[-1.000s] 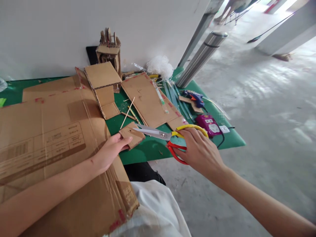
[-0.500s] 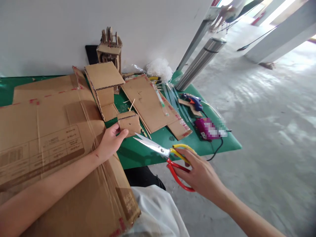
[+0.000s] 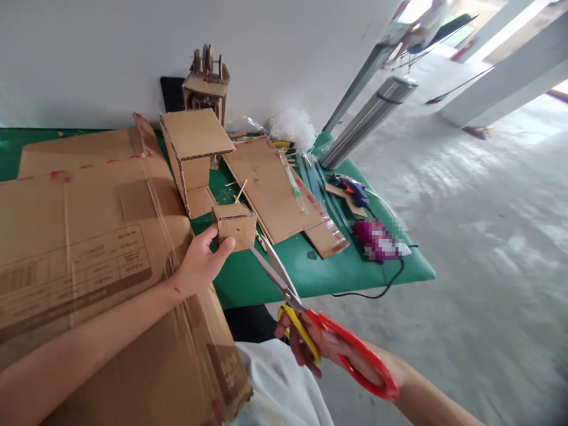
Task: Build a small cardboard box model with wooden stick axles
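My left hand [image 3: 206,257] pinches the lower left of a small folded cardboard box [image 3: 242,232], thumb on its front face. That face has a small hole, and a thin wooden stick [image 3: 241,190] shows above the box. In my right hand [image 3: 310,346] is a pair of scissors [image 3: 284,284] with one red and one yellow handle. The blades are slightly apart, their tips close to the box's lower right corner. Whether the tips touch the card I cannot tell. Behind the box stands a larger open-sided cardboard frame [image 3: 197,136].
A big flattened carton [image 3: 97,207] covers the left side of the green table [image 3: 284,278]. Cardboard sheets [image 3: 266,183], a blue glue gun [image 3: 352,188], a purple packet [image 3: 373,239] and a steel flask [image 3: 368,121] lie or stand to the right. A cardboard contraption [image 3: 206,83] leans near the wall.
The scissors have turned in my right hand, red handle now uppermost and to the right, with the hand lower and further left. My left hand still holds the small box, tilted slightly differently.
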A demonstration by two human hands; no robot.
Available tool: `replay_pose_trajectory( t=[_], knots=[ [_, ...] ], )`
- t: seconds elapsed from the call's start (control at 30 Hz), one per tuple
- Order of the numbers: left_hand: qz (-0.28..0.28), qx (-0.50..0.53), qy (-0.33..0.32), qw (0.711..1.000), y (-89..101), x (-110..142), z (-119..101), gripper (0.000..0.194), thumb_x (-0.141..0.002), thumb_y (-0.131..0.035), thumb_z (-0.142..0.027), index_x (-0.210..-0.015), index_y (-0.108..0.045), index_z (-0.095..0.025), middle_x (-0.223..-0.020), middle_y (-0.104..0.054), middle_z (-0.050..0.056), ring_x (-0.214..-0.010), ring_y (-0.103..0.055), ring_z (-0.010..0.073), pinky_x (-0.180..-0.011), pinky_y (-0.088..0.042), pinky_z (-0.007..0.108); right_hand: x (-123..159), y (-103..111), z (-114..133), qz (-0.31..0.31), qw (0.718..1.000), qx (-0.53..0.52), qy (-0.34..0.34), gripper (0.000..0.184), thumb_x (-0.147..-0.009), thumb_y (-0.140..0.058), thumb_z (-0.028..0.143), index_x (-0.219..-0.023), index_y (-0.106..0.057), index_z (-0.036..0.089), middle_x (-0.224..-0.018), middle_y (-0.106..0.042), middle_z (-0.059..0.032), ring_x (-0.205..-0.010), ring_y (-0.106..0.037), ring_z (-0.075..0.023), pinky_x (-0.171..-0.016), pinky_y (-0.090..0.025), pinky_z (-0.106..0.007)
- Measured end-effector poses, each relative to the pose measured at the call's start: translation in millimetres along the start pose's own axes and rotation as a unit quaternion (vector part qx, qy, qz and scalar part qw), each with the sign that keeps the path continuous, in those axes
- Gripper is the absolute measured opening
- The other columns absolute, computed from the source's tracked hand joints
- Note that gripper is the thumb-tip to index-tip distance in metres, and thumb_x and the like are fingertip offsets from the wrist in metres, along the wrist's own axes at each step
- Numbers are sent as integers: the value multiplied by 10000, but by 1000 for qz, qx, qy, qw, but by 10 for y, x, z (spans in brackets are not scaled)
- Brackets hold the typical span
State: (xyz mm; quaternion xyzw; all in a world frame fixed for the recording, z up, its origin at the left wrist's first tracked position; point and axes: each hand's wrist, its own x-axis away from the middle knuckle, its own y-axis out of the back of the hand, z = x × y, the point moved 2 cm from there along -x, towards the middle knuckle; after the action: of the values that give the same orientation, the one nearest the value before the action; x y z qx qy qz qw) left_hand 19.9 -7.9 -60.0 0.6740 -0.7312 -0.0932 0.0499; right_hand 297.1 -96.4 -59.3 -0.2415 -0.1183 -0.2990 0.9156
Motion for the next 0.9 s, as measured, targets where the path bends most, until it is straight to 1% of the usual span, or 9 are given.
replay_pose_trajectory(
  t=[0.1, 0.2, 0.27, 0.4, 0.53, 0.63, 0.73, 0.8, 0.9],
  knots=[
    [10, -20, 1, 1000, -4, 18, -38, 398, -956, -574, -412, -1230, -643, -132, -1149, -722, 94, -1038, -660, 235, -910, -515, 329, -60, -18, -92, -2, 999, -43, 27, 656, -908, -418, 733, -1274, -494, 195, -967, -602, -92, -709, -509, -158, -625, -415, -304],
    [17, -36, -1, 999, -8, 29, -59, 395, -964, -562, -410, -1241, -639, -138, -1191, -711, 99, -1065, -655, 240, -924, -509, 335, -93, -41, -105, 0, 999, -45, 20, 657, -909, -404, 732, -1229, -510, 168, -865, -607, -76, -664, -477, -152, -618, -390, -304],
    [18, -40, -6, 999, -12, 31, -65, 387, -966, -555, -401, -1239, -634, -138, -1208, -705, 102, -1087, -651, 245, -943, -505, 344, -110, -55, -78, 9, 999, -45, 20, 665, -905, -409, 738, -1211, -519, 158, -844, -599, -71, -661, -468, -148, -611, -378, -298],
    [21, -52, -12, 998, -16, 34, -68, 332, -961, -551, -383, -1158, -652, -137, -1169, -709, 103, -1073, -656, 245, -951, -508, 358, -148, -58, -32, 16, 998, -50, 34, 667, -915, -420, 722, -1227, -520, 141, -829, -578, -58, -667, -478, -141, -593, -367, -277],
    [23, -69, -29, 997, -12, 36, -83, 257, -963, -533, -372, -1029, -658, -158, -1053, -710, 83, -1040, -659, 237, -941, -517, 356, -168, -50, -33, 15, 997, -64, 31, 630, -947, -410, 674, -1243, -520, 129, -820, -573, -54, -671, -491, -139, -573, -367, -263],
    [26, -109, -59, 992, -11, 39, -122, 217, -960, -520, -349, -952, -650, -175, -1001, -695, 77, -1050, -652, 244, -954, -506, 362, -168, -58, -28, 21, 997, -67, 35, 611, -964, -377, 662, -1230, -522, 131, -794, -581, -50, -646, -483, -134, -564, -362, -259],
    [24, -173, -87, 981, -12, 50, -165, 207, -951, -511, -330, -907, -648, -181, -989, -690, 83, -1061, -642, 262, -965, -483, 390, -170, -74, -1, 23, 996, -72, 40, 596, -968, -352, 667, -1217, -523, 154, -823, -594, -53, -610, -461, -120, -530, -341, -249],
    [20, -211, -99, 972, -14, 61, -181, 219, -952, -495, -327, -926, -653, -177, -1030, -694, 95, -1046, -640, 268, -949, -476, 407, -166, -82, 21, 22, 996, -72, 43, 589, -962, -357, 675, -1201, -528, 164, -822, -596, -51, -598, -454, -119, -507, -325, -245],
    [14, -250, -118, 961, -15, 72, -181, 244, -957, -473, -325, -961, -662, -171, -1079, -695, 108, -1005, -642, 267, -904, -479, 411, -136, -81, 42, 14, 998, -63, 27, 563, -984, -324, 654, -1196, -519, 171, -751, -588, -31, -581, -441, -120, -516, -314, -252]
  ],
)
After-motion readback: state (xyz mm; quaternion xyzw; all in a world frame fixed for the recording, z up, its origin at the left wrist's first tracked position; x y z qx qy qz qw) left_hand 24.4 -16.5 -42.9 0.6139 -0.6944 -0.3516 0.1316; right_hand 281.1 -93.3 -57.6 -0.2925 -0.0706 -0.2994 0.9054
